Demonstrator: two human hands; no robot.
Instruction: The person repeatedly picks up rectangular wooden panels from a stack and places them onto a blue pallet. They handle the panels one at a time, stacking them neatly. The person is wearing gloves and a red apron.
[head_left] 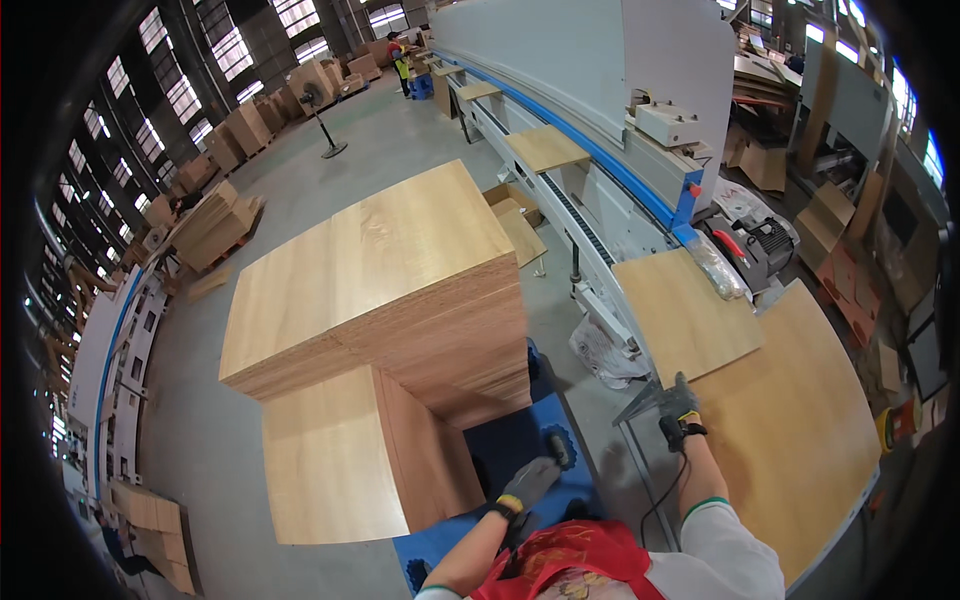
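My right hand [679, 403], in a grey glove, is at the near left corner of a light wooden panel [688, 312]. Its fingers close on the panel's edge. That panel lies partly over a larger wood-coloured tabletop [790, 420] and beside the machine's conveyor. My left hand [533, 481], gloved too, hangs above a blue platform [505, 440] with its fingers loosely stretched and nothing in them. To its left rise a tall stack of wooden panels [380, 240] and a lower stack [330, 455].
A long edge-processing machine [540, 40] with a blue rail runs away from me. On its conveyor lies another panel [546, 148]. A motor [765, 245] sits at its near end. A standing fan [322, 120], a pallet of boards [212, 225] and a distant person [399, 65] are farther off.
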